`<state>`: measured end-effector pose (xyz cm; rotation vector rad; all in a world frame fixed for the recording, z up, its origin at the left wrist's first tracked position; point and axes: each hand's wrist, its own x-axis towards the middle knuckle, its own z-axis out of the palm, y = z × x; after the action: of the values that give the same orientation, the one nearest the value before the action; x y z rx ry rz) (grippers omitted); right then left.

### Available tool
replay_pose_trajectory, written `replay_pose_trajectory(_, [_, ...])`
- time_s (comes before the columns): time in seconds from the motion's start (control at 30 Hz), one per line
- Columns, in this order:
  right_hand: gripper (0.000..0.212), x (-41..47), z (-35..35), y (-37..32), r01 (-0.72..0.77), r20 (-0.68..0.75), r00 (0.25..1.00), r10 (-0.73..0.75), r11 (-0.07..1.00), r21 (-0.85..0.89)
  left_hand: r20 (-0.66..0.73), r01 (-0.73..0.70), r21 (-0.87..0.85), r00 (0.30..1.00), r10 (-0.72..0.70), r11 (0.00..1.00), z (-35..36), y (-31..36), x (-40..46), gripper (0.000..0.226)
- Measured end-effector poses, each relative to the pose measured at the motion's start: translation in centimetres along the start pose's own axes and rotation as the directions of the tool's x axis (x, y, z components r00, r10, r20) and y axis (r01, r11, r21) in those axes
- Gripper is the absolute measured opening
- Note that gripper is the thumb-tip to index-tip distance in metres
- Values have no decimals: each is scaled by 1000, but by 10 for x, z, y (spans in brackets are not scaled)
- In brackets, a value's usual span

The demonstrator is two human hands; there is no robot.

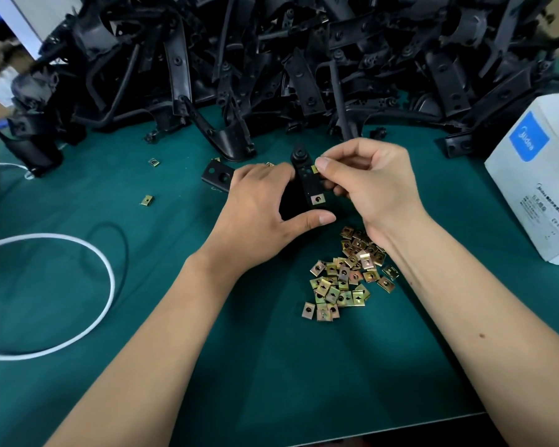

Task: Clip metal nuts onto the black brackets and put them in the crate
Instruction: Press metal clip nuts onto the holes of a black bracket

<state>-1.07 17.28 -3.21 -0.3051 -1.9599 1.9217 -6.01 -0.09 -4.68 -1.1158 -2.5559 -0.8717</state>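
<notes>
Stray nuts, left: two loose nuts [146, 200] lie apart on the green mat [78, 285], beside a white cable [108, 279].
Left hand [259, 208]: my fingers curl round the bracket [307, 185], thumb tucked under its near end, wrist low over the mat.
Bracket: mid-table, upright between my hands; one clipped nut [318, 199] already sits near its lower end.
Handling: stiff moulded plastic, light by the look; best held by the flat shank, clear of the clip edges.
Right hand [368, 185]: thumb and forefinger pinch a second nut [315, 169] against the bracket's right edge, other fingers curled behind.
Nut handling: thin springy metal, small, likely slippery; grip its flat faces.
Nut pile [346, 275]: near side, under my right wrist.
Far: heap of brackets [271, 59]; white box [536, 175] right.
Crate: not in view.
</notes>
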Motion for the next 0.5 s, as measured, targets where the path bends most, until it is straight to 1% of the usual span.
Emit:
replay_pose_trajectory(0.07, [11,0,0,1,28,-4,1000,-28,999,-16,5,-5,37,1000,5,999,0,2,0,74])
replay_pose_trajectory(0.23, [17,1,0,1,40,9,999,-40,999,-24,41,-28,108,999,23,994,-1,7,1,71])
replay_pose_trajectory(0.5, [18,1,3,2,79,31,997,-78,995,-54,32,-54,97,998,51,994,1,15,1,54])
